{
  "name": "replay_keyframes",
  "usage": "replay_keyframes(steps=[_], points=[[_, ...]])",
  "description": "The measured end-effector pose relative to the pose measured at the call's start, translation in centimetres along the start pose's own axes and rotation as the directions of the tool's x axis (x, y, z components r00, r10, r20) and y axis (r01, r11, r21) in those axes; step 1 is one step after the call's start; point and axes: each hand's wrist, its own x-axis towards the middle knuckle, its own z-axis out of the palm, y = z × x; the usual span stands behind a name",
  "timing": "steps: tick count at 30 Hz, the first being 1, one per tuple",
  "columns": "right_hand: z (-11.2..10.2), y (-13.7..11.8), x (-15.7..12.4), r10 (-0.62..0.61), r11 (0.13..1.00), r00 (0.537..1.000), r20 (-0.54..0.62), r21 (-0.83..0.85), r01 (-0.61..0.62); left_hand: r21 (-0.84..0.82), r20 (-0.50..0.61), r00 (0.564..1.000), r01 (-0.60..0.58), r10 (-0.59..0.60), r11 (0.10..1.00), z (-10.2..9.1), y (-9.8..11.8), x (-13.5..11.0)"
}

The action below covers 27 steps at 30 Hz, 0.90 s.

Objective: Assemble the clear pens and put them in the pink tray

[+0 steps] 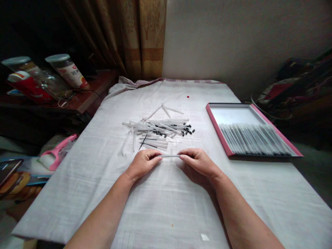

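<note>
Between left hand (145, 162) and right hand (197, 161), fingers (156, 159) pinch a tube (170, 155) at both ends, probably for steadiness. Its long axis runs left to right above the counter (166, 204); which end leads is unclear. Beyond lie loose tubes (134, 141) and black caps (193, 131); rightward, a box (218, 130) holds pens (255, 140) ranked lengthwise, perhaps for order.

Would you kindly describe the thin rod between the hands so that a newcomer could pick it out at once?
On the white-covered table, look nearer than the loose pile of pen parts, where the left hand and right hand face each other. The thin pale rod spans the gap between them, lying crosswise; unlike anything in that pile, it is held by both hands.
</note>
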Motion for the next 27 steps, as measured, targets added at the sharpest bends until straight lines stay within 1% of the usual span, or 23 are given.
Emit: replay_keyframes(steps=[3,6,11,19,22,25,26,27], points=[[0.0,0.0,0.0,0.014,1.0,0.999,0.032,-0.018,-0.013,-0.001,-0.005,1.0,0.01,-0.01,1.0,0.1,-0.1,0.0],[0.0,0.0,0.1,0.017,1.0,0.999,0.039,-0.023,-0.016,-0.004,0.004,1.0,0.005,-0.005,1.0,0.2,0.0,0.1],[0.2,-0.2,0.2,-0.009,0.999,0.998,0.059,-0.031,0.011,-0.003,0.023,1.0,-0.014,0.014,1.0,0.0,0.1,0.1],[0.5,-0.2,0.2,-0.026,0.999,0.997,0.069,-0.035,0.028,-0.004,-0.029,1.0,-0.003,0.003,1.0,0.3,-0.4,0.3],[0.7,-0.5,0.2,-0.02,0.996,0.999,0.047,-0.088,0.024,-0.013,-0.07,0.997,0.018,-0.019,1.0,0.5,-0.5,0.5],[0.5,-0.8,0.0,-0.039,0.972,0.999,0.017,-0.23,0.042,-0.055,-0.076,0.996,0.039,-0.043,0.998,0.7,-0.6,0.6],[0.1,-0.8,-0.1,-0.068,0.96,0.997,-0.024,-0.275,0.059,-0.094,-0.071,0.996,0.049,-0.056,0.994,0.7,-0.6,0.6],[-0.5,-0.6,-0.3,-0.111,0.949,0.988,-0.103,-0.308,0.075,-0.14,-0.066,0.995,0.06,-0.07,0.988,0.7,-0.6,0.6]])
